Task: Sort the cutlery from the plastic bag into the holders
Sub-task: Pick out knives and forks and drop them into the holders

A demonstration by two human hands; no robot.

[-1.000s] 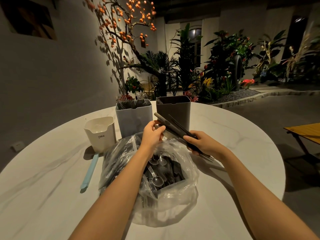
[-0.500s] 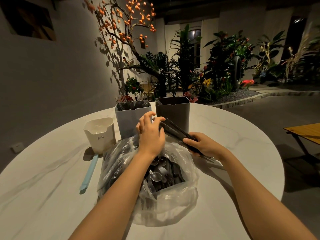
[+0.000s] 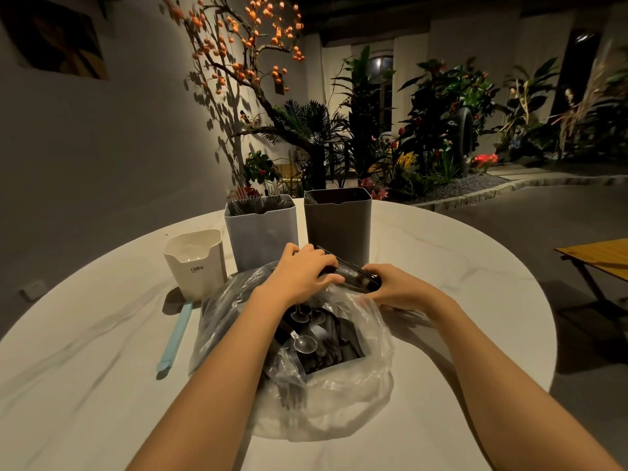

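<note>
The person's left hand (image 3: 302,271) and right hand (image 3: 396,287) meet over the far rim of a clear plastic bag (image 3: 343,396) at the centre of a round white table (image 3: 458,266). Between them lies a bundle of dark cutlery (image 3: 353,275), slanted toward 4 o'clock. The left hand's fingers curl down over its upper end, and the right hand's fingers wrap round its lower end, with the bundle passing under the knuckles of both. Loose clear spoons (image 3: 304,341) and dark pieces lie in the bag's open mouth, just nearer the person than the hands. At 12 o'clock from the bag stands a dark grey holder (image 3: 338,226), just beyond the bundle; at 11 o'clock a pale blue holder (image 3: 261,232) packed with dark cutlery; at 10 o'clock a white holder (image 3: 197,263). A light blue strip (image 3: 175,338) lies flat at 9 o'clock.
</note>
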